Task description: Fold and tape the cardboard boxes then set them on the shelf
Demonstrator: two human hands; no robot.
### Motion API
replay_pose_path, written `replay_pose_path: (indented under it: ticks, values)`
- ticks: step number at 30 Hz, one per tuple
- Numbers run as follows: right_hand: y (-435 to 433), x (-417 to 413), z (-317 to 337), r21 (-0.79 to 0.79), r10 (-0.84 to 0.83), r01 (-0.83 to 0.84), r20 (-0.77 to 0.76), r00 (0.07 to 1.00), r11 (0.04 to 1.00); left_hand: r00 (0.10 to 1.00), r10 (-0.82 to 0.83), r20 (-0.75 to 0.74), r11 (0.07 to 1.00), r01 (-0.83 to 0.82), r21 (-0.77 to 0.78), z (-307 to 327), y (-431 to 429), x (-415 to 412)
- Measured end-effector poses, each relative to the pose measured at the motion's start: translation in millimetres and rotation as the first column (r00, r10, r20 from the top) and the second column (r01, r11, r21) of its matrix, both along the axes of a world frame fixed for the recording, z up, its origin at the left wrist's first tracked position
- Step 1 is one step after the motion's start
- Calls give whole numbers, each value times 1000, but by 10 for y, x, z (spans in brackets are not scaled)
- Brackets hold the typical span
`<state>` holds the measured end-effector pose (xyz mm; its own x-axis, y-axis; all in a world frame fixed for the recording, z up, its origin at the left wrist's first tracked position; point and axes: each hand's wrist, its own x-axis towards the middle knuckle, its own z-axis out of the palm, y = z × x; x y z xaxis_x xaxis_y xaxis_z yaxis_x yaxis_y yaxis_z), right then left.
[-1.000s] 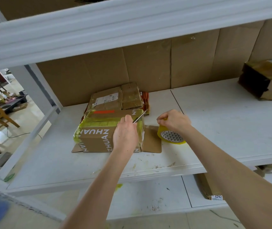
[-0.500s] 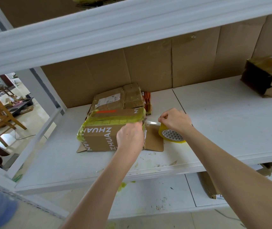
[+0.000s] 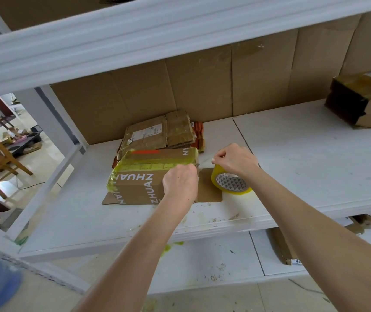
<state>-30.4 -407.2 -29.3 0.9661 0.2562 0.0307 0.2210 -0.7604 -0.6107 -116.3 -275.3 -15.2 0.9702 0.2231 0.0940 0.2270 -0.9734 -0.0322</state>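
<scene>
A brown cardboard box (image 3: 139,185) printed ZHUAN lies on the white shelf (image 3: 303,158), with yellow tape along its top edge and left corner. My left hand (image 3: 180,183) is curled at the box's right end and grips a thin metal blade whose tip shows at the tape strip (image 3: 204,162). That strip runs taut from the box to the yellow tape roll (image 3: 231,184). My right hand (image 3: 234,161) holds the roll from above and pinches the strip. An open flap of the box lies flat under the roll.
Flattened cardboard boxes (image 3: 157,131) lie stacked behind the box against the cardboard back wall. A taped box (image 3: 360,102) stands at the shelf's far right. A white upright post (image 3: 51,136) frames the left side. More cardboard (image 3: 285,251) sits on the lower shelf.
My left hand has lowered the blade from pointing up and brought it to the tape strip at the box's right end. My right hand has kept the strip stretched from the roll.
</scene>
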Motion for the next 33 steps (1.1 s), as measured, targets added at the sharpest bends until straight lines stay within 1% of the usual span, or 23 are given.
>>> replay_pose_path:
  ticks: [4,6,7,9,11,12,13,15,16,17,19,21,23,25,27,30,33]
  values:
    - [-13,-32,64,47,19,-17,-28,999,999,1000,7,-6,1000,-7,17,15,8,-16]
    - [-89,-22,155,115,-15,22,-58,998,993,1000,13,-20,1000,-12,23,40,-6,-16]
    - [-148,-6,205,156,-48,55,-50,998,986,1000,9,-25,1000,-9,17,47,-17,-16]
    - [-254,19,273,203,-105,98,22,994,974,1000,8,-8,999,-8,-33,39,-8,-17]
    - [-279,31,254,246,-149,131,59,987,960,999,11,51,992,-5,-128,25,45,-40]
    - [-261,25,210,291,-171,151,45,984,945,997,13,79,978,3,-207,16,87,-62]
    - [-227,18,151,355,-195,178,12,981,918,995,18,100,948,15,-318,4,135,-89]
    - [-165,-9,43,479,-238,236,-57,969,845,987,39,154,831,54,-553,-17,253,-174]
    - [-140,-18,5,511,-258,255,-67,964,821,978,57,201,785,81,-615,-21,323,-223]
    - [-123,-17,-19,526,-276,266,-60,959,808,960,80,268,766,113,-633,-22,400,-268]
    - [-93,-5,-17,547,-320,284,-32,947,787,906,124,404,772,168,-613,-14,543,-326]
    - [-54,23,19,557,-358,311,-26,933,770,871,156,465,755,199,-625,9,654,-343]
    - [-3,51,38,565,-361,305,-14,933,766,829,203,521,754,208,-623,61,818,-354]
    - [67,62,48,566,-347,278,15,938,776,784,287,550,771,152,-619,116,1094,-374]
    - [189,64,40,551,-333,257,39,942,794,751,407,520,763,33,-645,122,1440,-430]
    - [421,37,-11,502,-313,244,57,948,830,722,550,420,722,-160,-673,-62,1938,-563]
    - [602,11,-91,491,-343,281,40,938,825,740,618,266,653,-295,-697,-378,2309,-680]
